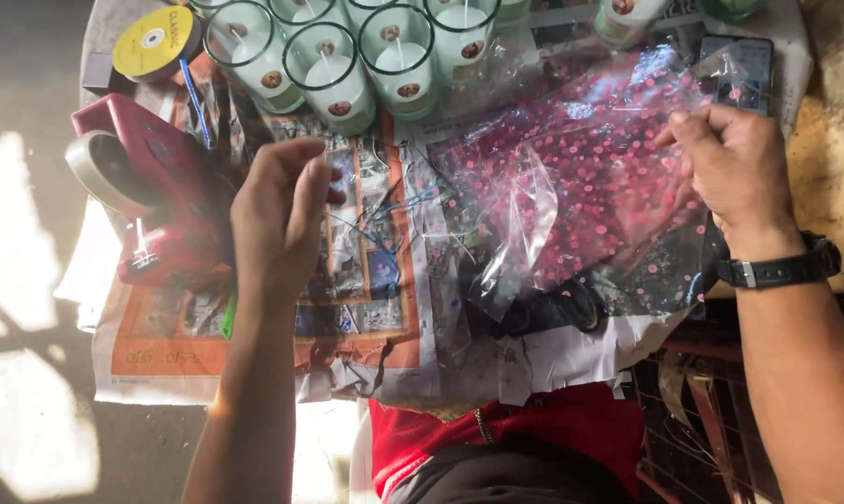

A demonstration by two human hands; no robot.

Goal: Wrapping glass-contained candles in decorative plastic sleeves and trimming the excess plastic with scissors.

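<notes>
your right hand [735,163] is pinched on the dotted cellophane bag [581,177]; left hand [277,210], loosely open beside it, should steady it

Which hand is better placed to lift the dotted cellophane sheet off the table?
Probably the right hand: its fingers already pinch the top edge of the pink-dotted cellophane sheet. The left hand hovers apart from it over the newspaper, beside the red tape dispenser.
</notes>
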